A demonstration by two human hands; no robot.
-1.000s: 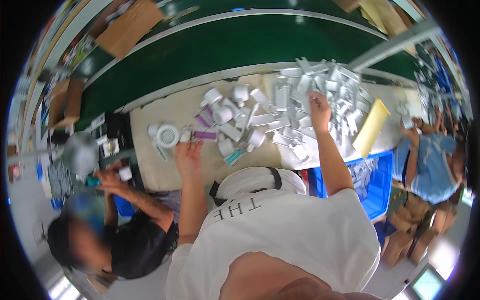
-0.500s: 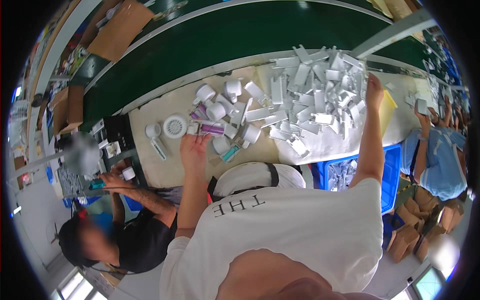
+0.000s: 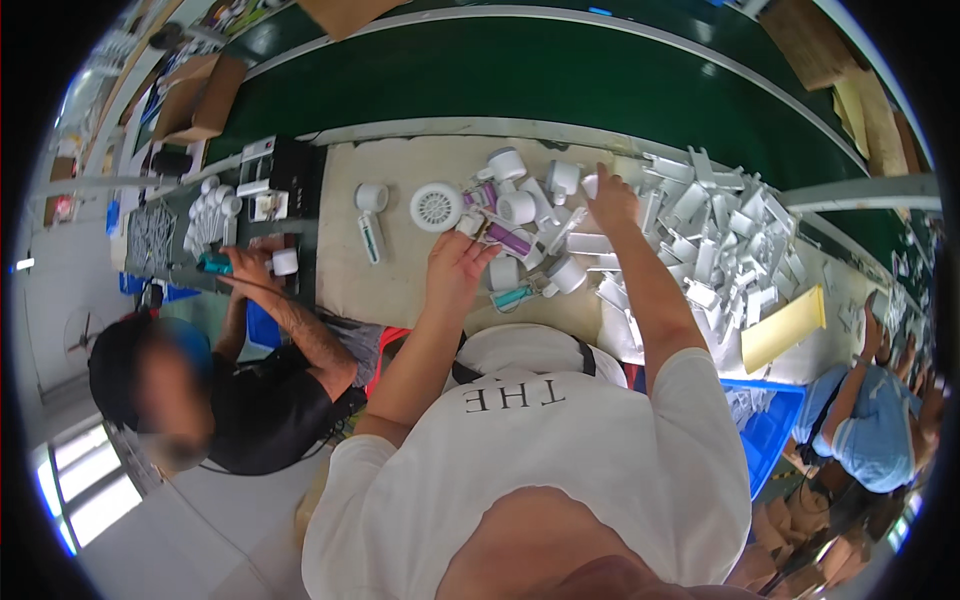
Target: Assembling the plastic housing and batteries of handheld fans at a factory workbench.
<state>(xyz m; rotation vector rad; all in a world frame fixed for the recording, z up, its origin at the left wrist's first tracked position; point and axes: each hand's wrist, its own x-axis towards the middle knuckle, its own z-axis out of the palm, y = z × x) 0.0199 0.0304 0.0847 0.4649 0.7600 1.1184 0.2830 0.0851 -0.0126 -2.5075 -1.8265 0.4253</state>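
Observation:
My left hand (image 3: 462, 262) is open, its spread fingers touching the near side of a cluster of white parts. By its fingertips lies a purple-and-white handle piece (image 3: 510, 238). A round white grille (image 3: 436, 206) sits just beyond. Around the handle lie white cylindrical housings (image 3: 516, 207) and a teal-and-white piece (image 3: 512, 298). At the left edge of the white bracket pile (image 3: 715, 235), my right hand (image 3: 613, 205) has its fingers closed at a white plastic bracket (image 3: 590, 187), which it mostly covers. A white housing with a handle (image 3: 371, 225) lies apart to the left.
A co-worker in black at the left holds a teal-and-white piece (image 3: 215, 263). Beyond the table (image 3: 345, 285) runs a green surface (image 3: 500, 80). At the right are a yellow tray (image 3: 783, 328) and a blue bin (image 3: 770, 430); another person in blue works there.
My right hand has moved left from the far right side of the bracket pile to its left edge. My left hand stays by the purple handle piece. The whole view has shifted.

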